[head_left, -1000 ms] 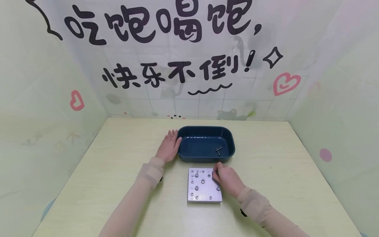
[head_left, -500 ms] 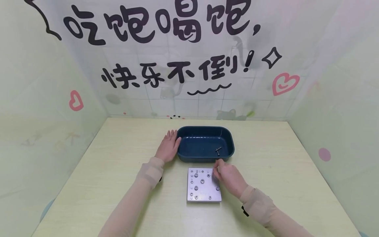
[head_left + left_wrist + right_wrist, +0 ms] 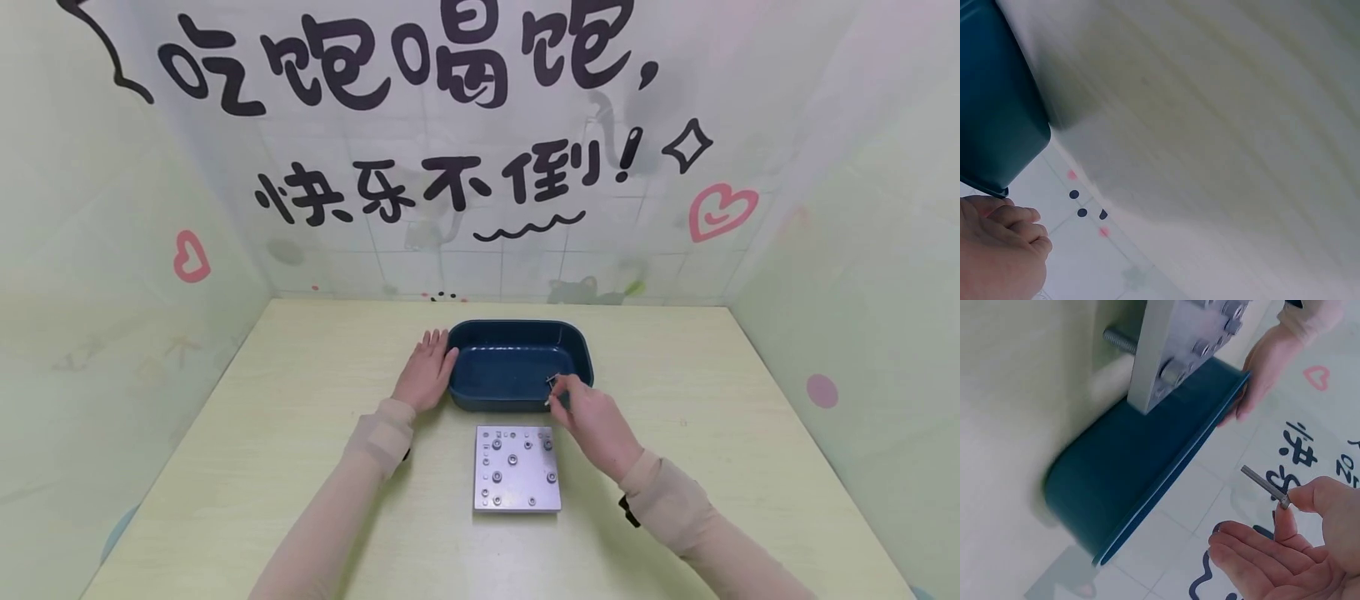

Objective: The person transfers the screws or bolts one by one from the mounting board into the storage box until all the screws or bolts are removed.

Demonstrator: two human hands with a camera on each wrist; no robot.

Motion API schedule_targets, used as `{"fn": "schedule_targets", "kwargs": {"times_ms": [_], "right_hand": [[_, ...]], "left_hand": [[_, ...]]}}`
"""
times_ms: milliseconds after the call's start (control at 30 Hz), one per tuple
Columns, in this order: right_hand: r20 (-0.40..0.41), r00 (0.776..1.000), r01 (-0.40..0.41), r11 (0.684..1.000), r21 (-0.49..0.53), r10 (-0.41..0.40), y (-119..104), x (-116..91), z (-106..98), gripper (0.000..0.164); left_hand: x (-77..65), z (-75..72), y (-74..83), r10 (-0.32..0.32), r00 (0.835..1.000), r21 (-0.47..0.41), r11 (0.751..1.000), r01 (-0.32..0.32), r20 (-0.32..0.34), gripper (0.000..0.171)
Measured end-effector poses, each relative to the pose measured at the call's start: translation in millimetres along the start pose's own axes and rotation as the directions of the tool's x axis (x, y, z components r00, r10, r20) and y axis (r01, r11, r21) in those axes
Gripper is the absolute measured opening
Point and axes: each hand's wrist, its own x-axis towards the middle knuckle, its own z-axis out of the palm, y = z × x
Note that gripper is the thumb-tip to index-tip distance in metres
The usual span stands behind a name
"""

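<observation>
Pinched in the right hand's [image 3: 597, 421] grip is one thin metal screw [image 3: 1264, 485], held at its head end between thumb and pointer finger, so this grip is closed just on the screw. The other fingers of that hand are stretched out. The screw is up in the air, by the near right corner of a dark blue tray [image 3: 495, 377]. More thin screws [image 3: 552, 381] lie in the tray, close to those fingertips, but they are too small to count. The left hand [image 3: 424, 375] has a loose grip, with its fingers mostly straight, and it rests on the left side of the tray with the thumb at the rim. Just in front of the tray, nearer to the person, is a square metal block [image 3: 522, 487]. Lots of round bolts [image 3: 513, 459], some big and some little, sit in its top. From the right wrist, a long bolt [image 3: 1121, 340] pokes out under the block. The tray is on a pale counter [image 3: 712, 417], with a wall [image 3: 330, 271] behind it.
</observation>
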Motion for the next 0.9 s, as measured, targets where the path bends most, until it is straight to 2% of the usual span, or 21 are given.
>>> {"fn": "schedule_targets", "kwargs": {"times_ms": [233, 567, 900], "right_hand": [[-0.045, 0.999, 0.002, 1.0, -0.019, -0.003, 18, 14, -3, 0.012], [-0.017, 0.995, -0.101, 0.994, 0.033, 0.101, 32, 29, 1, 0.009], [0.003, 0.991, -0.132, 0.99, 0.042, 0.132, 38, 37, 9, 0.01]], "left_hand": [[0.7, 0.4, -0.4, 0.008, 1.0, 0.001, 1.0, -0.008, -0.004, 0.066], [0.6, 1.3, 0.0, 0.003, 1.0, -0.008, 1.0, -0.003, -0.003, 0.064], [-0.6, 1.7, -0.6, 0.006, 1.0, -0.011, 1.0, -0.006, -0.007, 0.064]]}}
